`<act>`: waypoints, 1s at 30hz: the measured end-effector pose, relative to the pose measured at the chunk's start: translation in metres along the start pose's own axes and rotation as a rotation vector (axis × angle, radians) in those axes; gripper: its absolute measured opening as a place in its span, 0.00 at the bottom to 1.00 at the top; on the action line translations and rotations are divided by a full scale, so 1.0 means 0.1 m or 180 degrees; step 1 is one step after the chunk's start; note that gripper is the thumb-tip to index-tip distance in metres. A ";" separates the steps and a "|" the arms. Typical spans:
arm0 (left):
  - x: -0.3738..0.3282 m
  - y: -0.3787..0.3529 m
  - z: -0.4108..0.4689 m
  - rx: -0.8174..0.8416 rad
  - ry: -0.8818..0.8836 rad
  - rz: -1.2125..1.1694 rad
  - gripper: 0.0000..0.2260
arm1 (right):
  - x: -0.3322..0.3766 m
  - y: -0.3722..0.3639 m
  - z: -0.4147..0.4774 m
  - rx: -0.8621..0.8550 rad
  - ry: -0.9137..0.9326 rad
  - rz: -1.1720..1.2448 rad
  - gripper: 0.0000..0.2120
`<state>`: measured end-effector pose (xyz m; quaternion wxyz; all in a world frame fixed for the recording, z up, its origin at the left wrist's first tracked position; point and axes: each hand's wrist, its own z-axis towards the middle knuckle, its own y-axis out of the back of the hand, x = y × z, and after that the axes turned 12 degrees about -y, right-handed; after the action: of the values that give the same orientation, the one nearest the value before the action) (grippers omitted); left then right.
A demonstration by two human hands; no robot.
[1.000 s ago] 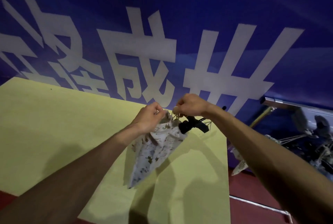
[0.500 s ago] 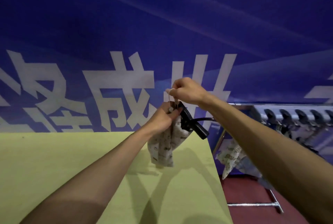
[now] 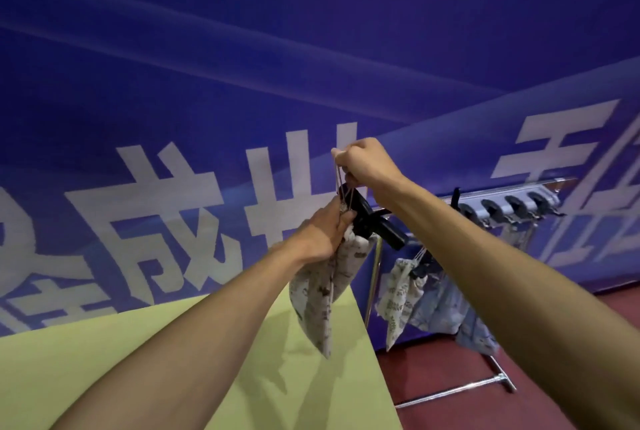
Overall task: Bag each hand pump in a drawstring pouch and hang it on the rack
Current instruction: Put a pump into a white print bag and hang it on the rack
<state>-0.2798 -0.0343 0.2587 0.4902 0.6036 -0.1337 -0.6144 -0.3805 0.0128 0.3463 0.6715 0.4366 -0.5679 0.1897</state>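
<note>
Head view shows the cinching step: left hand (image 3: pixel 320 232) clamped round the neck of the camouflage drawstring pouch (image 3: pixel 322 294), held over the desk (image 3: pixel 173 360) edge, black hand pump (image 3: pixel 377 227) poking out; right hand (image 3: pixel 367 166) pinches the drawstring (image 3: pixel 341 184) taut upward; next, I judge, the loop needs carrying right onto the rack (image 3: pixel 519 203).

Two hands (image 3: pixel 320 234), at least three pouches (image 3: pixel 322 294)

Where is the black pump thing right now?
In the head view's middle, the black plastic hand pump pokes out of the camouflage cloth pouch gripped by the left hand, just left of the metal rack.
</note>
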 end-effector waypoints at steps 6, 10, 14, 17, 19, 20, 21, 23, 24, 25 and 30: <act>-0.40 -0.55 0.73 0.0190 -0.0096 0.0531 0.20 | -0.45 0.83 0.33 0.0052 0.0079 0.0511 0.18; -0.67 -0.92 1.31 0.0504 -0.0022 0.0433 0.19 | -0.69 1.51 0.57 0.0366 0.0080 0.0634 0.18; -0.90 -1.13 1.78 0.0561 0.0185 -0.0751 0.15 | -0.89 2.03 0.79 0.0375 0.0004 0.0480 0.10; -1.00 -1.17 2.03 -0.0073 0.0450 -0.1740 0.16 | -1.02 2.37 0.94 0.0161 0.0005 0.0239 0.08; -1.08 -1.21 2.12 -0.0309 0.0345 -0.2000 0.16 | -1.07 2.54 0.97 0.0136 -0.0026 0.0036 0.07; -1.12 -1.24 2.13 -0.0419 0.0249 -0.2051 0.14 | -1.08 2.59 0.96 0.0198 -0.0042 -0.0013 0.07; -1.14 -1.28 2.16 -0.0533 0.0140 -0.2032 0.12 | -1.10 2.64 0.95 0.0250 -0.0081 -0.0020 0.06; -1.20 -1.36 2.20 -0.0768 -0.0095 -0.1906 0.08 | -1.12 2.72 0.92 0.0270 -0.0171 -0.0045 0.06; -1.21 -1.40 2.20 -0.0829 -0.0187 -0.1865 0.07 | -1.13 2.73 0.91 0.0239 -0.0208 -0.0081 0.06; -1.24 -1.45 2.20 -0.0853 -0.0252 -0.1862 0.06 | -1.14 2.74 0.89 0.0148 -0.0230 -0.0178 0.06; -1.46 -1.57 2.19 -0.0572 -0.0285 -0.2074 0.07 | -1.18 2.84 0.81 -0.0373 -0.0258 -0.0431 0.05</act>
<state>-0.5710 0.0595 0.2807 0.3130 0.5415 0.0994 -0.7739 -0.6754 0.1321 0.3400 0.6836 0.4412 -0.5739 0.0926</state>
